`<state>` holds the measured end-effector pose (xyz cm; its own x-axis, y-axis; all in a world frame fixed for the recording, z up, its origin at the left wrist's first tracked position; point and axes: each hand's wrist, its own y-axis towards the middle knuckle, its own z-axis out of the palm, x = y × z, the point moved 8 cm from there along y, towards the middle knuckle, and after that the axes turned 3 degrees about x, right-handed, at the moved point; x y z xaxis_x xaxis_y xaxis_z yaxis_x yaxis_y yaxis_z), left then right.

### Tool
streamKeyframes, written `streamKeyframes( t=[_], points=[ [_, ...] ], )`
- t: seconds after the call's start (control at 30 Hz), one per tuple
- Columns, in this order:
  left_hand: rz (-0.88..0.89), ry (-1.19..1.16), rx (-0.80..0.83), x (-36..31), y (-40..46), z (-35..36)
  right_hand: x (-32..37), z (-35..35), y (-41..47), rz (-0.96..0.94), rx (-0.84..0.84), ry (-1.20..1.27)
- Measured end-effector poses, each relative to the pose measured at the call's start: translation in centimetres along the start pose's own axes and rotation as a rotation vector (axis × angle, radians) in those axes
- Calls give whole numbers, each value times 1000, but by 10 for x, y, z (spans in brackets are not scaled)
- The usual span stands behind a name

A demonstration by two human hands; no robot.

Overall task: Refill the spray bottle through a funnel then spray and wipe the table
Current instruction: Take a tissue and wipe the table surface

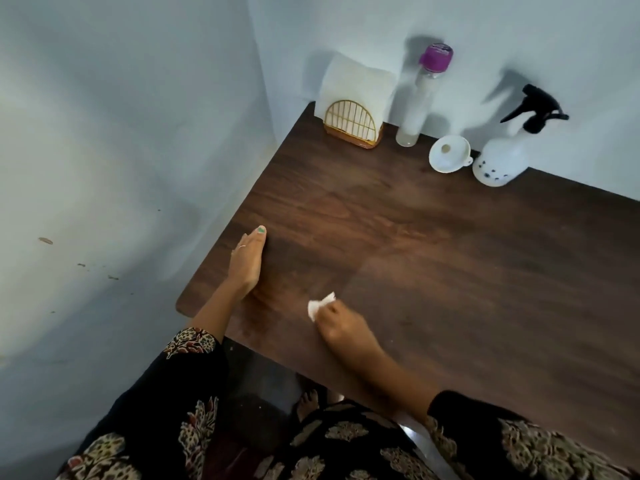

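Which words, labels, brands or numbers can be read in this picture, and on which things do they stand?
No text can be read here.
Purple cap of the tall bottle: pale marks on top, too blurred to read.
White spray bottle: only dark dots, no letters.
Napkin holder: a gold wire grid, no label visible.
Funnel, the crumpled tissue in the right hand, and the table: no writing visible.
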<state>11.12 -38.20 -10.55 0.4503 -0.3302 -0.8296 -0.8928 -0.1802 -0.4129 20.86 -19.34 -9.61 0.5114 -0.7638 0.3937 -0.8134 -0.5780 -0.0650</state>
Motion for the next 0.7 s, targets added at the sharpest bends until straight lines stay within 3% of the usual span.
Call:
streamKeyframes(
  t=[0.03,0.13,0.27,0.33,0.4,0.47,0.53,0.63,0.7],
  points=[
    [20,41,12,0,-3,2,11,7,-21,-40,46,41],
    [20,73,12,1,-5,3,-16,-14,-62,-64,-23,146],
    [24,80,14,0,-13,6,-135,-73,-108,422,-245,67],
    [21,116,25,-4,-21,7,-153,-79,-121,574,-316,13],
    [9,168,53,-5,-26,10,-126,-68,-116,600,-275,-170],
    [19,183,75,-7,-30,14,-74,-45,-105,499,-318,-109],
    [21,179,89,-9,-33,17,-6,-12,-83,243,-329,88],
    [-15,122,120,-9,-33,17,69,36,-56,-46,-88,172],
    [-63,68,138,-5,-35,14,91,40,-44,-262,-30,37]
  ],
)
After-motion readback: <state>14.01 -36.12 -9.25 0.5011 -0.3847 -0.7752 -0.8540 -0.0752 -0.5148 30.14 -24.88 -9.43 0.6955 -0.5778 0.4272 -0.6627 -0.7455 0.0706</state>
